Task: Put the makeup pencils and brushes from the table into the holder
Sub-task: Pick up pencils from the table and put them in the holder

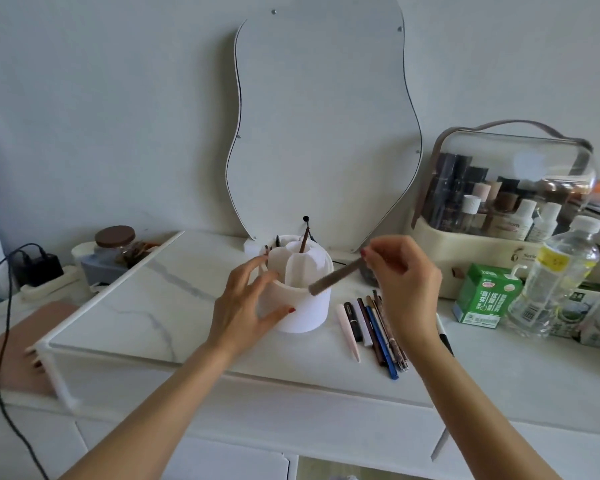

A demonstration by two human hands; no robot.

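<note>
**Makeup pencils: a few in the holder, most still on the table**

Makeup pencils and brushes [374,329] are mostly still lying in a loose row on the white tabletop [153,306], closest to the camera and just right of the holder. I count roughly eight or so: a pale pink tapered one, a couple of black ones, a blue one, some brown ones, all pointing more or less toward the front edge. One more dark stick [444,336] peeks out past the right wrist, mostly hidden.

Next up, the hands. Left hand [246,303] is wrapped loosely around the left side of the holder [300,306], fingers spread, thumb touching its lower wall, so it looks like it's steadying it. Right hand [400,275] is pinching one end of a brownish pencil [335,276] between thumb and fingertips, with the free end angled down at the holder's rim. It's motion-blurred, so I can't say if the tip is inside yet.

The holder itself is a white round tub with taller ribbed tubes standing inside. Already in there: a brown-handled brush [305,239] sticking up from the middle, plus a spoolie and another short stick at the back left.

So my guess is maybe a quarter done, with the whole row left to go.
</note>
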